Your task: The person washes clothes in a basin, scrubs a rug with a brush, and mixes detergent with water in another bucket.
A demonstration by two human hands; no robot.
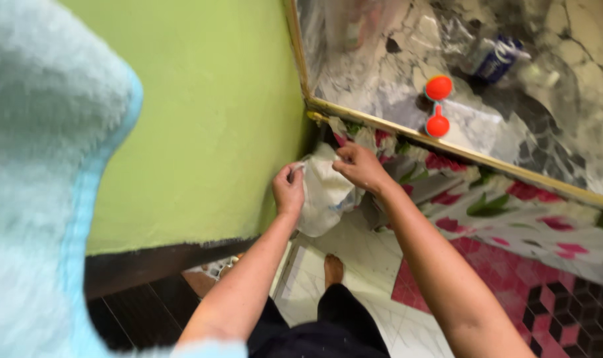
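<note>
Currently pinching the white bag (325,195) at its top edge with both hands, out at arm's length. Left hand (288,189) closed thumb-to-fingers on the nearer edge. Right hand (361,166) closed the same way on the farther edge, just beside the left but not touching it. Seems to be working the mouth of the bag; cannot tell whether spreading or gathering it.

Hangs slack below the hands, clear of the tiled floor (368,252), between the green wall (208,113) left of the hands and the floral cloth (514,205) right of them.

Calls, as a judgement, for a light and even pull from both pinches: looks thin, soft and crinkled, likely plastic film, shapeless, creased, and apt to slip or stretch under a hard tug.

Beyond the right hand, a glossy marbled surface (394,79) edged with a gold strip. Well past the hands on it, two orange-red round knobs (438,106) and a blue-and-white bottle (497,59) lying tilted.

Below the hands, white patterned tiles, a bare foot (333,268), and a dark red geometric mat (540,298) under the right forearm. Far left of the hands, a fuzzy pale-blue fabric (36,166), plush and blurred.
</note>
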